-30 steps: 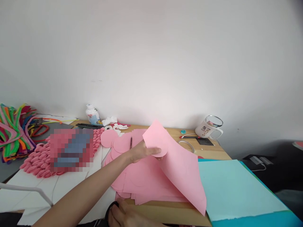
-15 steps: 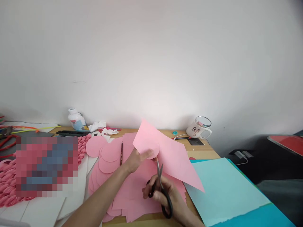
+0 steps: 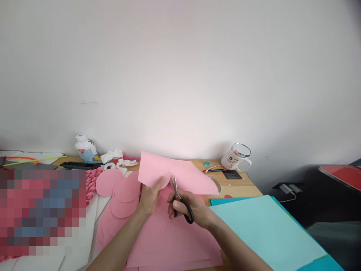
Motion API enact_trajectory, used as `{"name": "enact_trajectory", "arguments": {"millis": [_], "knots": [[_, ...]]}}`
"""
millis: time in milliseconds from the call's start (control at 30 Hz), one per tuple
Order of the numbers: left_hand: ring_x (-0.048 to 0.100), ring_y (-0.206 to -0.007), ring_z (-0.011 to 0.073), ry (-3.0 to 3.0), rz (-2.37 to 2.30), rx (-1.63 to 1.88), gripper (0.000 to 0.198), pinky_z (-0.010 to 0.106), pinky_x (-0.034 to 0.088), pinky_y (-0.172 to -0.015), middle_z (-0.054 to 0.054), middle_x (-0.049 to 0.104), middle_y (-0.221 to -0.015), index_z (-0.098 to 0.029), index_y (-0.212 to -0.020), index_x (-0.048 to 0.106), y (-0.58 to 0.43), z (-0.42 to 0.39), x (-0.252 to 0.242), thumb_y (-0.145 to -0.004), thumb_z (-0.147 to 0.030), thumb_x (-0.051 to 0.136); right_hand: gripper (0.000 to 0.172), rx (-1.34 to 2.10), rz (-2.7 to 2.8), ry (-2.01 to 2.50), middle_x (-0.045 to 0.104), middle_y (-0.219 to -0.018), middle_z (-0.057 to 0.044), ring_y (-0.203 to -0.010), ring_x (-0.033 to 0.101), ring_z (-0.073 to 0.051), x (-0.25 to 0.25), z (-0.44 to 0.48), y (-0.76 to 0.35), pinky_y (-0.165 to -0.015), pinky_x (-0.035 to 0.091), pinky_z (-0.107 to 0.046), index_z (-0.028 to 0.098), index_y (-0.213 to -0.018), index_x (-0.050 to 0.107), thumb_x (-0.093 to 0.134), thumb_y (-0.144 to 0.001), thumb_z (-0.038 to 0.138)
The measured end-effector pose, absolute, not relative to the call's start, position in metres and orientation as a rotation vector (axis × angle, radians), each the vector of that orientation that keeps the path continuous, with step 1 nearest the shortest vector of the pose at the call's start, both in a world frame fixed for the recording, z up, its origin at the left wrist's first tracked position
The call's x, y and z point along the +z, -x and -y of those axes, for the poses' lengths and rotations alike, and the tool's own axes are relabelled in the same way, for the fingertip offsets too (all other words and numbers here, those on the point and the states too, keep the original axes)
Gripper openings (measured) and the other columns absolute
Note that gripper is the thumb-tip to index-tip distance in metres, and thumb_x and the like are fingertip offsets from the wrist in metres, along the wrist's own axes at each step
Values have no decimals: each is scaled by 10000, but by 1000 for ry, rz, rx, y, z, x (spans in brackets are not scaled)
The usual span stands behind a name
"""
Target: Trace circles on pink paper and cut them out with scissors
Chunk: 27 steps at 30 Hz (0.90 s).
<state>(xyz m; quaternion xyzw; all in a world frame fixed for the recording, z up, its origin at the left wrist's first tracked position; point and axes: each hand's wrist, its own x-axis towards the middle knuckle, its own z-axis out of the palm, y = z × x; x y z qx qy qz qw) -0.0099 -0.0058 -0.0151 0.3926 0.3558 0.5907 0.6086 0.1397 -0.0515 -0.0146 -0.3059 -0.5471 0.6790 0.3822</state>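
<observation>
My left hand (image 3: 150, 195) pinches a pink paper sheet (image 3: 183, 174) at its lower left edge and holds it raised above the desk. My right hand (image 3: 190, 210) grips black-handled scissors (image 3: 180, 201), whose blades point up at the sheet's edge right beside my left thumb. Under both hands lies a stack of pink sheets (image 3: 172, 241). Cut pink paper circles (image 3: 120, 190) lie just left of my left hand.
Light blue and teal sheets (image 3: 262, 229) cover the desk at right. A white mug (image 3: 235, 158) stands at the back right by a black card and a cable. A white bottle (image 3: 84, 147) and crumpled white scraps sit at the back left. Pink looped craftwork lies at left.
My right hand came up from the desk's near edge with the scissors to the sheet's edge. My left hand lowered and turned the sheet flatter. The view shifted right.
</observation>
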Motion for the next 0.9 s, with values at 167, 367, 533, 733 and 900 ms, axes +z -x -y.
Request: {"name": "enact_trajectory", "arguments": {"millis": [167,367,533,733,900], "knots": [[634,-750,233,-964,-763,1320,155,364,505,-728,54,681,-703,-152,-725,670,15,4,-23,-647,-283,700,481,2037,1735,318,635,-642,-61,-688,621,-205,-26,28,-183,-760,464,-406,119,-835,595,737,-616,523],[632,-787,245,-1010,-757,1297,120,367,492,-775,65,686,-691,-153,-672,670,12,5,-29,-662,-272,686,511,2065,1373,24,640,-595,-42,-507,596,-158,-86,42,-189,-779,448,-487,175,-700,481,655,-618,649],[632,-787,232,-1020,-726,1308,101,363,487,-786,56,683,-699,-159,-673,657,12,5,-25,-680,-260,662,553,1971,1382,94,624,-592,-42,-584,607,-183,-78,54,-172,-785,449,-494,177,-683,467,618,-601,702],[627,-773,221,-975,-727,1362,146,372,489,-770,36,671,-727,-169,-751,647,15,6,-15,-660,-278,681,369,1918,1360,514,614,-682,-30,-586,579,-135,-28,52,-147,-683,492,-380,139,-856,541,640,-755,480],[614,-867,233,-887,-802,1430,270,399,468,-843,36,662,-801,-178,-838,624,21,2,-13,-618,-300,723,356,1767,1326,752,601,-684,-22,-601,578,-128,-29,45,-129,-633,456,-298,132,-858,558,626,-770,471]]}}
